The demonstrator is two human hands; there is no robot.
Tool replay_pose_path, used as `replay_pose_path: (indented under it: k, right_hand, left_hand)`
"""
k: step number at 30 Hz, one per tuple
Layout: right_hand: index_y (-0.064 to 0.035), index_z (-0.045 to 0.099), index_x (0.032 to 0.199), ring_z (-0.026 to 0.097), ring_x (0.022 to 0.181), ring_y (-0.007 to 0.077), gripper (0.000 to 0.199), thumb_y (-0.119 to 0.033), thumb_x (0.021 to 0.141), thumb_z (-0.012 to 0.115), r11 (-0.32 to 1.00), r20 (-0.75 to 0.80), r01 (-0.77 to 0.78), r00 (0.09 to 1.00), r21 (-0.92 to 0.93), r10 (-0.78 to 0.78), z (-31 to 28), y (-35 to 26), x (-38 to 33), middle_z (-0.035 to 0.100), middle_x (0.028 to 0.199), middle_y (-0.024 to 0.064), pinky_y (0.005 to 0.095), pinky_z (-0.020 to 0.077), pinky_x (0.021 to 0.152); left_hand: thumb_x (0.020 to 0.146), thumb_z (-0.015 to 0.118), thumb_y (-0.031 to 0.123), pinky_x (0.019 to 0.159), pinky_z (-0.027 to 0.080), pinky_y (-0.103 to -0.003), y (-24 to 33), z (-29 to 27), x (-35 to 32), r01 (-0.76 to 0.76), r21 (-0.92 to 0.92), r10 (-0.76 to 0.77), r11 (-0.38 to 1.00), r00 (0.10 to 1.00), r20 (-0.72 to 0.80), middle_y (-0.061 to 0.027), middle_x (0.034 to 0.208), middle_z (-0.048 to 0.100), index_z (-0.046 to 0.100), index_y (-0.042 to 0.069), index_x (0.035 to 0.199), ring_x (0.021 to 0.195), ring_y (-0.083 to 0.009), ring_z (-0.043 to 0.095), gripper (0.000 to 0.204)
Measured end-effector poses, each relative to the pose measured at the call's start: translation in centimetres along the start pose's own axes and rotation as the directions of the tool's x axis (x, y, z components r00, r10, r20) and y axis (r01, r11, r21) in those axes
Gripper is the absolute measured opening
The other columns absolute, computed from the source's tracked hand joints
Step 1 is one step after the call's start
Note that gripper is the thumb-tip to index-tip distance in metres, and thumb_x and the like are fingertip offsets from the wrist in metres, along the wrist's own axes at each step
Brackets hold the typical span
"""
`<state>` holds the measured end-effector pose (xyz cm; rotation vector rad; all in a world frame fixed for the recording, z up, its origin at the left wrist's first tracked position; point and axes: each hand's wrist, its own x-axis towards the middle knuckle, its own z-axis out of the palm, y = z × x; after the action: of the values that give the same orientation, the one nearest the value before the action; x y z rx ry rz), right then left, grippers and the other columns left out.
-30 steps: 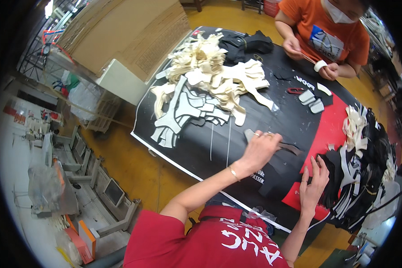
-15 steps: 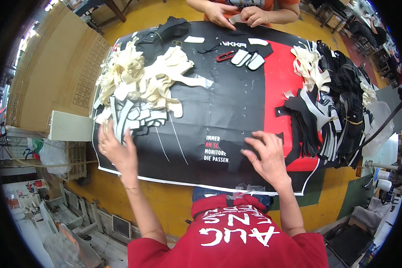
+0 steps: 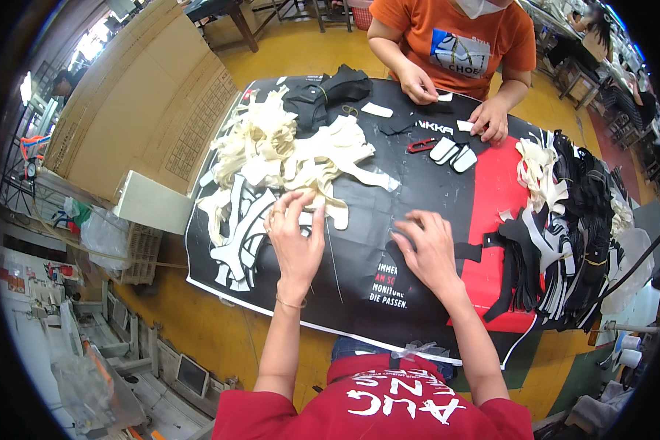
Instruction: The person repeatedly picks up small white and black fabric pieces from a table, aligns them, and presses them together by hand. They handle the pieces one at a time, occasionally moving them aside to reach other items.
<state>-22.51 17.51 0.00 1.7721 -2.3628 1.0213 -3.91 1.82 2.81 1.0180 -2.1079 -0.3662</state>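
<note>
Cream cut pieces (image 3: 286, 158) remain piled upper left; my left hand (image 3: 295, 238) pinches one, right hand (image 3: 429, 249) rests open, flat.

- Red short-sleeved shirt (image 3: 374, 407) with white lettering, nearest the black table cover (image 3: 359, 242).
- Thin bracelet on the left wrist (image 3: 290, 302).
- Ring on the left hand (image 3: 295, 238).
- Right hand (image 3: 429, 249) bare.
</note>
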Motion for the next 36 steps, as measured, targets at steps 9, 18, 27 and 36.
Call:
replay_pose_path:
  k: [9,18,27,36]
  right_hand:
    - [-0.0119,0.06,0.13,0.058,0.104,0.025,0.049,-0.024,0.085,0.076,0.989,0.122,0.017,0.993,-0.144,0.0,7.4,-1.1,11.8,0.065,0.108,0.0067,0.04,0.0395,0.089]
    - [-0.0102,0.07,0.116,0.058,0.098,0.0229,0.035,-0.021,0.084,0.077,0.998,0.132,-0.017,0.991,0.065,0.008,-1.4,-1.0,6.2,0.064,0.1,0.0047,0.038,0.0379,0.087]
    - [-0.0143,0.065,0.131,0.057,0.11,0.0237,0.05,-0.017,0.083,0.077,0.989,0.015,-0.034,0.999,-0.146,0.037,-7.5,-1.2,0.4,0.065,0.112,0.0073,0.0399,0.0379,0.098]
    - [-0.0046,0.069,0.118,0.067,0.08,0.0261,0.03,-0.009,0.089,0.072,0.99,-0.045,-0.036,0.998,0.136,0.042,-7.0,-3.8,-2.3,0.07,0.096,0.0111,0.0338,0.0505,0.074]
  left_hand:
    - [0.088,0.072,0.005,0.093,0.049,-0.036,2.4,0.1,-5.7,0.17,-0.342,-0.11,0.924,0.976,0.189,-0.0116,0.108,0.07,0.072,0.002,0.104,0.104,-0.0249,0.066,0.016]
    - [0.11,0.042,0.038,0.091,0.054,-0.033,1.7,4.2,-3.9,0.694,-0.694,-0.221,-0.19,0.659,0.719,-0.0192,0.132,0.061,0.044,-0.006,0.143,0.114,-0.0221,0.065,0.055]
    - [0.104,0.06,0.02,0.079,0.056,-0.028,5.1,4.8,-3.7,0.727,-0.676,-0.204,-0.118,0.649,0.733,-0.0108,0.109,0.073,0.064,0.0,0.119,0.095,-0.0165,0.072,0.026]
    - [0.099,0.065,0.013,0.08,0.047,-0.025,8.7,-1.2,-6.2,0.498,-0.805,-0.076,0.322,0.862,0.502,-0.0083,0.101,0.072,0.066,-0.005,0.12,0.09,-0.014,0.065,0.028]
